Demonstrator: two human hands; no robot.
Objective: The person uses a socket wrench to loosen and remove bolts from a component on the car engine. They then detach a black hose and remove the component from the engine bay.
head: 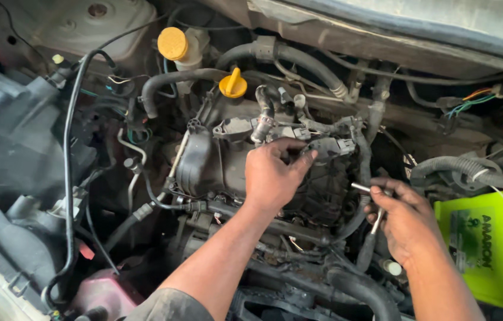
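Your left hand (pixel 270 172) sits on top of the black ribbed engine cover (pixel 216 163), fingers curled and pinched together on a small dark plastic connector (pixel 317 148) at the cover's upper right edge. Thumb and fingertips close round it; the exact grip point is partly hidden by your knuckles.

Your right hand (pixel 406 217) is lower and to the right, well apart from the left, closed on a slim silver metal wrench handle (pixel 363 189). One shiny end sticks out to the left past your fingers; another bit of the metal shows below your palm, pointing down into the bay. What the tool end is on, you cannot tell.

Around the hands: a yellow round-capped oil filler (pixel 233 85) stands just above the cover, and a larger yellow cap on a pale plastic reservoir (pixel 173 43) is up and left of it. A thick black rubber hose (pixel 299 59) curves across the top behind both. A bright green rectangular battery (pixel 492 249) lies just right of your right wrist. A pink translucent coolant tank (pixel 102 292) sits at the bottom left, beside your left forearm. A thin black cable (pixel 68 178) runs down the left side past a big black plastic air box (pixel 17 137).
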